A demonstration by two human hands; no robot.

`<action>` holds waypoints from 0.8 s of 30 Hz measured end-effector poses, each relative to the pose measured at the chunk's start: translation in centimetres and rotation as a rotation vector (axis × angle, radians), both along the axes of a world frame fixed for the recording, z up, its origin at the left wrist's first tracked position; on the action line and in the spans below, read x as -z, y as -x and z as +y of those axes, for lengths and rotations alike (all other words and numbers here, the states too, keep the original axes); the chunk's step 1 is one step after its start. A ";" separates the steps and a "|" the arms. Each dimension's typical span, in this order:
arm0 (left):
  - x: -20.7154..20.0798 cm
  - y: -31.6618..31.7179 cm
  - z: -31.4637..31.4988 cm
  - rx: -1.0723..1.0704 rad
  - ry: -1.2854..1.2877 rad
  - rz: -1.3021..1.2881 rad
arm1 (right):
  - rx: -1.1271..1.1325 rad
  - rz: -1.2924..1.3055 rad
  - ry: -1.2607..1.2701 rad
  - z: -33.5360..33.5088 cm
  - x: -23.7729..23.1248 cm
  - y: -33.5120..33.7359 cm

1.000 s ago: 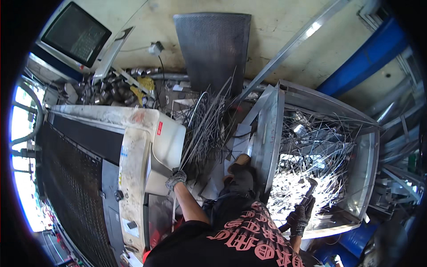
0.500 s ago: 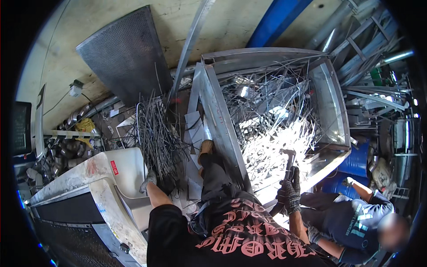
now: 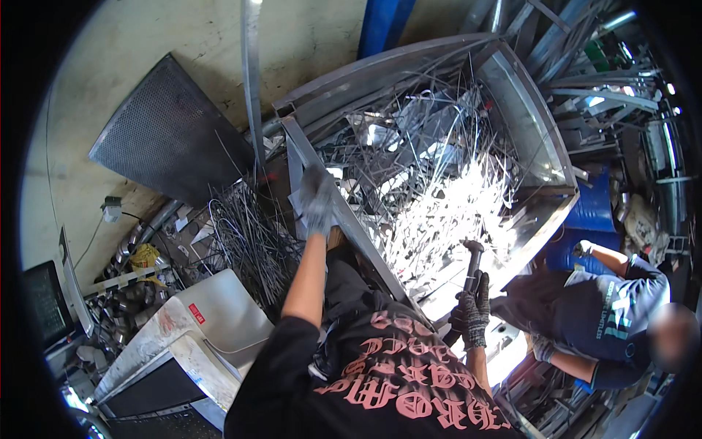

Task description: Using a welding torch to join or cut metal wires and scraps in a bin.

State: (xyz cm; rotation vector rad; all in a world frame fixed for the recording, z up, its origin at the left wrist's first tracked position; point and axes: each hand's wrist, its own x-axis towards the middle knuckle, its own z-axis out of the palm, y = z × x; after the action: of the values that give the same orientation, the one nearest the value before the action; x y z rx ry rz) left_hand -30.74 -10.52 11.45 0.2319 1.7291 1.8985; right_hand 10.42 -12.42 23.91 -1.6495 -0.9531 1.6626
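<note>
My right hand (image 3: 471, 319), in a dark knitted glove, is closed around a hammer (image 3: 473, 265). Its head points up, away from me, over the near right side of a large metal bin. My left hand (image 3: 316, 201), in a grey glove, is smeared by motion at the left wall of the bin (image 3: 349, 219); its fingers cannot be made out, nor whether it touches the wall. Inside the bin lies a tangle of thin metal strips and scrap (image 3: 439, 197), brightly sunlit near the hammer.
A bundle of metal strips (image 3: 252, 238) lies left of the bin. Behind it a perforated metal panel (image 3: 168, 135) leans on the wall. A white, stained machine housing (image 3: 234, 311) stands at left. At right, a co-worker (image 3: 585, 314) with gloved hands is beside blue drums (image 3: 589, 201).
My left hand has swung up and right from beside the white housing to the bin's left wall. My right hand still grips the hammer. The view has shifted and turned.
</note>
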 end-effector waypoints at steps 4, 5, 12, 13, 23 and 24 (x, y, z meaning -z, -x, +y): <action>-1.1 5.1 11.2 0.271 0.120 -0.036 | 0.052 -0.017 -0.012 -1.3 -0.3 -1.1; -0.8 5.8 13.4 0.345 0.123 -0.141 | 0.075 0.030 -0.043 -1.7 -0.3 -1.7; -9.1 -1.6 16.4 0.424 -0.240 0.312 | 0.252 -0.106 -0.078 -3.9 2.9 -4.0; -15.1 1.8 13.8 0.431 -0.463 0.004 | 0.235 -0.144 -0.077 -4.0 2.5 -3.5; -17.2 2.8 3.7 0.028 -0.330 -0.190 | 0.172 0.091 -0.043 0.0 2.1 -1.7; -18.4 4.5 1.6 -0.050 -0.422 -0.232 | 0.102 0.111 -0.054 0.2 3.3 -2.0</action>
State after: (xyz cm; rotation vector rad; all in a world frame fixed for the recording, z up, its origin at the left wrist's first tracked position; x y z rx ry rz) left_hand -35.26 -8.96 29.88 0.1186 1.1836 2.2157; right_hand 12.40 -12.25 20.63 -1.5271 -0.8389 1.6282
